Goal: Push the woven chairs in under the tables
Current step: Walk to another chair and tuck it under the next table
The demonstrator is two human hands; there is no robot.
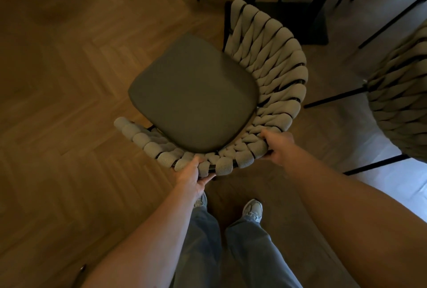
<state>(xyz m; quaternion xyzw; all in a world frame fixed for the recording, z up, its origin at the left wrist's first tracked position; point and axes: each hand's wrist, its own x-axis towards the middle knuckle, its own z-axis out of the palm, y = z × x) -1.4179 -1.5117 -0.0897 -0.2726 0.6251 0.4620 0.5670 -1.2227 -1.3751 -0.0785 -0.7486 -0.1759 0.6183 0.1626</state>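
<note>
While the person stands close behind it, the chair (pixel 272 56) sits out on the herringbone floor (pixel 69 102), its grey cushion (pixel 194 93) facing away to the person's left and its woven back curving round toward them. The left hand (pixel 193 178) grips the back's rim near its middle, fingers curled over the top and thumb tucked beneath. The right hand (pixel 278 146) grips the same rim further right, fingers wrapped round the cords. Beyond the chair's far end lies a dark base (pixel 309 26), close to the woven back. A second chair (pixel 399 102) stands to the right, apart from the first. Jeans (pixel 249 253) and pale shoes (pixel 253 210) show below the hands.
</note>
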